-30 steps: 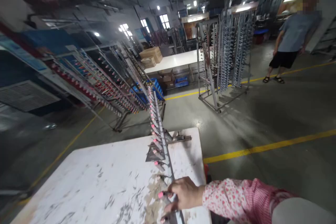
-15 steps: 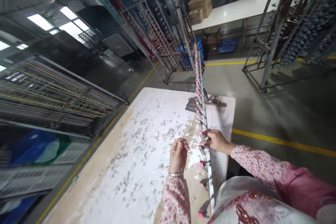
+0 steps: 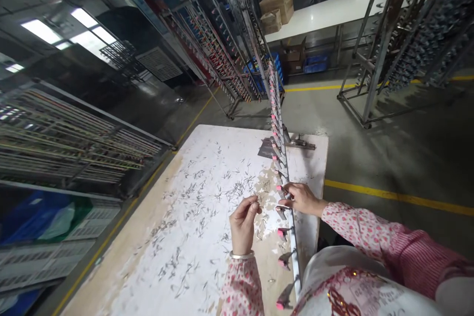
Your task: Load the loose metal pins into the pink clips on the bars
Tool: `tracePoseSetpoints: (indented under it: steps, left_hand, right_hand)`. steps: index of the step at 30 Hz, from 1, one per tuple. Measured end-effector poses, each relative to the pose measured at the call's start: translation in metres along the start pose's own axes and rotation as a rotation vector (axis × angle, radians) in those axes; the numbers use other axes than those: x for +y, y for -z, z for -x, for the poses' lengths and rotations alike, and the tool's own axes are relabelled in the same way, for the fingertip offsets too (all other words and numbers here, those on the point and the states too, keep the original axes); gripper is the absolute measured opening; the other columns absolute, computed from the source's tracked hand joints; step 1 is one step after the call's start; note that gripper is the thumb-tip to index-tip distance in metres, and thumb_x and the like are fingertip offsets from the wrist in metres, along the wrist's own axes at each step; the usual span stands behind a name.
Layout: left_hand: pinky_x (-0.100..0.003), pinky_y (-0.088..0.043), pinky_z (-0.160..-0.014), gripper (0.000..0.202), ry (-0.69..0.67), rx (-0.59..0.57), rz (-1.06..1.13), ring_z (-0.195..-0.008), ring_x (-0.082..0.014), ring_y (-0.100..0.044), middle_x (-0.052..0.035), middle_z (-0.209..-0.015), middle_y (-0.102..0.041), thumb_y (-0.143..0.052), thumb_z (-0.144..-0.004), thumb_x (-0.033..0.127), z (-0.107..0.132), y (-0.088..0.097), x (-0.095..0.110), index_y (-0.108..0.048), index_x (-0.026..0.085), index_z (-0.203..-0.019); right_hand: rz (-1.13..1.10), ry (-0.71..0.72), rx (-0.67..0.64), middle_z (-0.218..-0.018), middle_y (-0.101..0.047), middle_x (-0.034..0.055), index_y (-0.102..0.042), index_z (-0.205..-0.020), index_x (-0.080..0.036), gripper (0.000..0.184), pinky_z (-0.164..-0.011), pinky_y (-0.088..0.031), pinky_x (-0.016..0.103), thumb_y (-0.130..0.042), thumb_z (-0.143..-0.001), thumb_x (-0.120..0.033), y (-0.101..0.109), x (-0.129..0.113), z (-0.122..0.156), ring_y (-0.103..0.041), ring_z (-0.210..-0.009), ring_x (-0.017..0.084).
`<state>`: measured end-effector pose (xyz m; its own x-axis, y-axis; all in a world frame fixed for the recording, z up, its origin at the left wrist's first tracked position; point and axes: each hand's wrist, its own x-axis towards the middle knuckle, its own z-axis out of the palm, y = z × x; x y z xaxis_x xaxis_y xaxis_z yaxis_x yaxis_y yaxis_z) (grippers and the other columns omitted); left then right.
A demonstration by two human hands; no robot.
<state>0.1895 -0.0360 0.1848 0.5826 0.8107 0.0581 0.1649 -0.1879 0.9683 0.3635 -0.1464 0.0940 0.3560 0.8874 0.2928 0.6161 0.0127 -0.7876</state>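
Note:
A long pale rail (image 3: 294,242) with a row of clips runs up the picture, several of them tipped with pink pieces. My right hand (image 3: 301,198) is at this rail, with thumb and fingers closed around a clip whose pink tip (image 3: 279,188) shows just beyond them. Just below it, a dark clip (image 3: 281,212) sticks out to the left. My left hand (image 3: 242,222) is left of the rail above the table, its thumb and fingertips pinched together. Whatever is between them is too small to make out. Many thin metal pieces (image 3: 172,261) lie scattered over the white tabletop.
The white table (image 3: 137,276) has worn tan patches. A dark metal plate (image 3: 267,148) and a clamp-like fitting (image 3: 301,144) are at its far end. Racks full of clips (image 3: 366,84) stand on the floor beyond, and more racks (image 3: 92,128) are at the left.
My left hand has turned and shifted slightly left, its fingertips now pointing toward the rail. My right hand stays at the same clip. The whole view has moved slightly.

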Motion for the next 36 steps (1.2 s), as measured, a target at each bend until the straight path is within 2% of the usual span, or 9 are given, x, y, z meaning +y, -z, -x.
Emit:
tracePoseSetpoints:
  steps: [4,8,13,18,24,31,36]
  left_hand:
    - [-0.031,-0.047,-0.081,0.014,-0.221,-0.073,-0.26,-0.093,-0.0199,-0.059,-0.0065,-0.093,-0.063,-0.058,-0.088,0.028,-0.012,-0.009,0.021,-0.068,0.019,-0.092]
    - [-0.03,-0.048,-0.076,0.018,-0.299,-0.173,-0.397,-0.084,-0.0183,-0.061,-0.0061,-0.091,-0.064,-0.05,-0.092,0.028,-0.023,-0.023,0.038,-0.066,0.019,-0.095]
    - [-0.029,-0.048,-0.071,0.02,-0.408,-0.216,-0.48,-0.079,-0.018,-0.061,-0.0053,-0.084,-0.064,-0.048,-0.093,0.028,-0.03,-0.04,0.048,-0.065,0.019,-0.093]
    - [-0.028,-0.049,-0.072,0.019,-0.432,-0.262,-0.55,-0.079,-0.0179,-0.06,-0.0055,-0.085,-0.062,-0.047,-0.093,0.027,-0.032,-0.045,0.048,-0.064,0.02,-0.095]
    - [-0.027,-0.048,-0.072,0.02,-0.439,-0.277,-0.588,-0.081,-0.0178,-0.061,-0.0051,-0.087,-0.061,-0.046,-0.094,0.027,-0.031,-0.045,0.048,-0.064,0.021,-0.096]
    - [-0.027,-0.047,-0.072,0.02,-0.475,-0.223,-0.589,-0.08,-0.0175,-0.06,-0.0048,-0.085,-0.06,-0.044,-0.094,0.025,-0.031,-0.046,0.046,-0.064,0.02,-0.096]
    - [-0.026,-0.047,-0.072,0.02,-0.455,-0.279,-0.59,-0.079,-0.0175,-0.06,-0.0049,-0.085,-0.06,-0.046,-0.094,0.025,-0.029,-0.048,0.043,-0.065,0.02,-0.095]
  right_hand:
    - [0.018,0.006,-0.022,-0.078,-0.066,0.0044,-0.062,-0.086,-0.017,0.033,-0.067,-0.042,0.026,-0.06,-0.085,-0.05,-0.001,0.001,-0.002,-0.061,-0.072,0.017]
    - [0.037,0.009,-0.053,-0.078,-0.067,0.0037,-0.063,-0.09,-0.017,0.03,-0.067,-0.041,0.026,-0.062,-0.085,-0.046,0.001,0.001,-0.005,-0.062,-0.073,0.017]
    - [0.05,0.018,-0.069,-0.077,-0.066,0.0035,-0.062,-0.084,-0.017,0.03,-0.062,-0.038,0.024,-0.06,-0.086,-0.047,0.001,0.003,-0.006,-0.062,-0.07,0.016]
    - [0.052,0.015,-0.085,-0.076,-0.066,0.0038,-0.062,-0.082,-0.017,0.037,-0.061,-0.036,0.024,-0.057,-0.086,-0.053,0.002,0.003,-0.007,-0.06,-0.068,0.016]
    - [0.068,0.002,-0.118,-0.078,-0.067,0.0038,-0.064,-0.085,-0.017,0.035,-0.061,-0.037,0.025,-0.057,-0.087,-0.051,0.007,-0.001,-0.009,-0.061,-0.07,0.016]
    - [0.08,0.018,-0.129,-0.08,-0.069,0.0045,-0.064,-0.084,-0.018,0.036,-0.062,-0.037,0.025,-0.056,-0.086,-0.053,0.007,0.001,-0.009,-0.063,-0.072,0.017]
    - [0.092,0.013,-0.149,-0.081,-0.069,0.005,-0.064,-0.086,-0.017,0.036,-0.063,-0.039,0.025,-0.058,-0.086,-0.052,0.009,-0.002,-0.01,-0.063,-0.073,0.018]
